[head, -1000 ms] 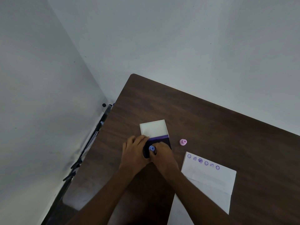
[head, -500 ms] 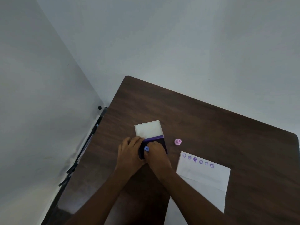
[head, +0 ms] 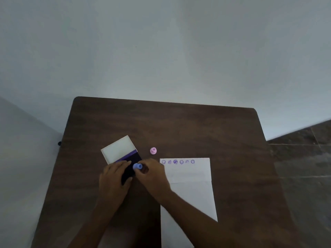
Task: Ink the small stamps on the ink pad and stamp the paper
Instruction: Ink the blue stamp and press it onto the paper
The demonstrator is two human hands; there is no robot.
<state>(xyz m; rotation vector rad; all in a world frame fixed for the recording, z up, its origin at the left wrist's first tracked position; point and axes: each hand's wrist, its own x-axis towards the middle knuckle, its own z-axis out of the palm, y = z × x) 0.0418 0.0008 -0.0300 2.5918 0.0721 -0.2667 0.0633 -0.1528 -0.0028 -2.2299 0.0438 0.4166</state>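
An open ink pad (head: 133,159) with a dark purple pad and a white lid (head: 118,149) folded back lies on the brown table. My left hand (head: 114,178) rests on the pad's near-left edge and holds it down. My right hand (head: 152,174) pinches a small blue stamp (head: 137,166) over the dark pad. A pink stamp (head: 153,150) stands alone to the right of the pad. The white paper (head: 189,187) lies to the right, with a row of several purple prints (head: 178,161) along its top edge.
The brown table (head: 179,126) stands against a pale wall. Its far edge is at the wall, and its right edge borders a grey tiled floor (head: 304,167). A small dark knob (head: 59,143) shows at the left edge.
The camera has turned right, so the table now looks square-on. Both hands stay at the ink pad, the right one still holding the blue stamp over it.
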